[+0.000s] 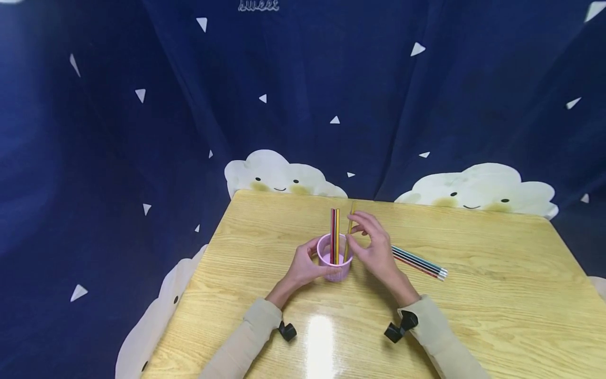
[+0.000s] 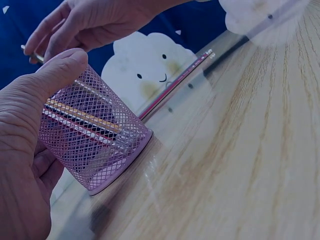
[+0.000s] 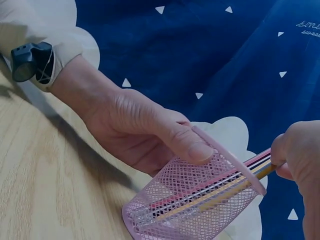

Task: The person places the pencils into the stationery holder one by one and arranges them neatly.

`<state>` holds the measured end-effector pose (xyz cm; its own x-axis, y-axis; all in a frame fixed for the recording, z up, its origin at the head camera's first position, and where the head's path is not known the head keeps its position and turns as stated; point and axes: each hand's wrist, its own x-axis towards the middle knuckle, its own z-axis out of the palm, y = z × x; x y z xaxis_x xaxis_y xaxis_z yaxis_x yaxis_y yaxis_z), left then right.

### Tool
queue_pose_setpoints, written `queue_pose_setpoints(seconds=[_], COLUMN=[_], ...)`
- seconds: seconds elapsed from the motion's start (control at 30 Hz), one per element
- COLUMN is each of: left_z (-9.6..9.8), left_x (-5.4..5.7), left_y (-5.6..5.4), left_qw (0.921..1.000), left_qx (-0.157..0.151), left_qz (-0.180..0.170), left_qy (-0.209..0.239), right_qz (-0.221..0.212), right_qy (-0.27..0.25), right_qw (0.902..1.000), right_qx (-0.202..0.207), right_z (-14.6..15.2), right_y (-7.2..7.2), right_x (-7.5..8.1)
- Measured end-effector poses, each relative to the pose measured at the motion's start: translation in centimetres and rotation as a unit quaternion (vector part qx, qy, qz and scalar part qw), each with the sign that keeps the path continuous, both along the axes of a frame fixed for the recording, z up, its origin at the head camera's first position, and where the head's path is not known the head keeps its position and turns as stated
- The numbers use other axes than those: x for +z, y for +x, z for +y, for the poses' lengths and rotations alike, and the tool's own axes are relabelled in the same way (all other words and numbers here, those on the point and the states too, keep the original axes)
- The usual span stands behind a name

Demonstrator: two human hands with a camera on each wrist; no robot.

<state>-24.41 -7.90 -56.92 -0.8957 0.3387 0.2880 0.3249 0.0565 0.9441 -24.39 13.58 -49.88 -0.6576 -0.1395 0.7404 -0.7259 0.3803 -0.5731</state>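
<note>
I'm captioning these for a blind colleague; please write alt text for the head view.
A left hand grips a pink cup holding pencils while the right hand pinches a yellow pencil partly inside it. More pencils lie on the wooden table to the right.

Person in long beige sleeves, the left sleeve and right sleeve matching: plain, a little loose, soft creases along the forearm. Each ends at the wrist in a broad cuff; left cuff looks paler, near cream, side-on. Left hand and right hand bare. At each cuff, a small black camera: left camera stubby, blocky, with a rounded housing on a dark mount; thin pale line across that mount, cable or thread, can't tell from here. Right camera likewise black, on a rounded black base.
</note>
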Motion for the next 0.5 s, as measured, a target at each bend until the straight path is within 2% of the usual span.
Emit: queue_pose_setpoints(seconds=[0.07, 0.27, 0.5], left_z=[-0.02, -0.07, -0.07], left_x=[-0.01, -0.02, 0.03], left_y=[-0.04, -0.09, -0.02], left_qw=[1.0, 1.0, 1.0], left_qx=[0.0, -0.002, -0.002], left_qz=[0.004, 0.008, 0.002], left_qy=[0.0, -0.001, -0.006], right_qz=[-0.011, -0.039, -0.047], right_qy=[0.013, 0.023, 0.019], right_qw=[0.9999, 0.999, 0.9987], right_qx=[-0.002, -0.001, 0.001], right_z=[0.26, -0.02, -0.26], right_y=[-0.67, -0.77, -0.7], right_x=[-1.07, -1.23, -1.41])
